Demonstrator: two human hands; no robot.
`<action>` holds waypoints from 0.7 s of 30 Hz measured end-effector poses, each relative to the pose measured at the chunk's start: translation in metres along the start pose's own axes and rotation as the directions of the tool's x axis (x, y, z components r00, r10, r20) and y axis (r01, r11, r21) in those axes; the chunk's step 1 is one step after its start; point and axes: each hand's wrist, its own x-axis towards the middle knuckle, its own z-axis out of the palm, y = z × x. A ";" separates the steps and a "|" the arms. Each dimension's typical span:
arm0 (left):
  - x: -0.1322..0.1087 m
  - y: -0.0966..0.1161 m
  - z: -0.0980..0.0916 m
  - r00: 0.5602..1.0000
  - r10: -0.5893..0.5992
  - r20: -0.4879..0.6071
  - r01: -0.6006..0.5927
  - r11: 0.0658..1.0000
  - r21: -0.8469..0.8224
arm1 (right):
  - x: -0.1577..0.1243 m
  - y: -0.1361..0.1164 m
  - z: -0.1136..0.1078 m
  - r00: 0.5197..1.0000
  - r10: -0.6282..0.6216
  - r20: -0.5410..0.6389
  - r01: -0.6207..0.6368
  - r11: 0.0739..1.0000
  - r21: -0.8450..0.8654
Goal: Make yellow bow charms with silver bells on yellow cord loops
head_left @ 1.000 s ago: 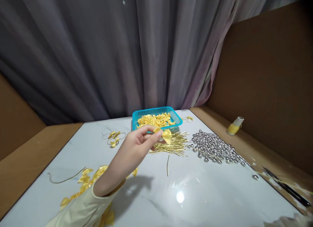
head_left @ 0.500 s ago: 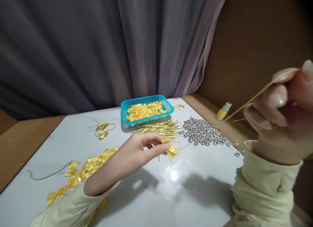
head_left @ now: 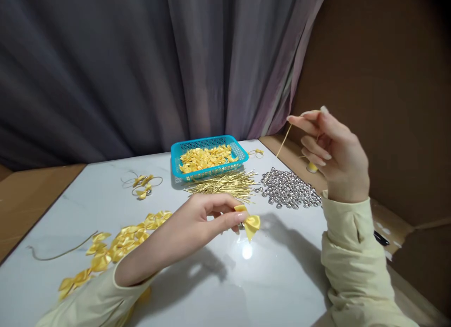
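Note:
My left hand is over the middle of the white table, thumb and fingers pinched on a small yellow ribbon bow held just above the surface. My right hand is raised at the right, fingertips pinched on a thin gold string that runs down and left towards the bow. A strand of finished yellow bows lies along the table beside my left forearm.
A teal basket with several yellow bows stands at the back. In front of it lies a bundle of gold wire pieces; a heap of silver bells lies to its right. Loose bows on loops sit back left. Brown cardboard walls and a grey curtain enclose the table.
My left hand brought the bow from near the basket down and nearer to me. My right hand came into view with the gold string and has moved away, further over the table.

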 end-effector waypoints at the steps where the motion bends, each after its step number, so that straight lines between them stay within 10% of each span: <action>1: 0.000 0.000 0.000 1.000 0.006 -0.002 -0.006 1.000 -0.013 | 0.003 0.004 0.000 1.000 0.014 0.004 -0.014 1.000 -0.010; 21: -0.006 -0.002 -0.003 0.998 0.004 -0.064 -0.010 0.995 -0.102 | 0.018 0.037 -0.001 0.988 0.141 0.069 -0.142 0.990 0.011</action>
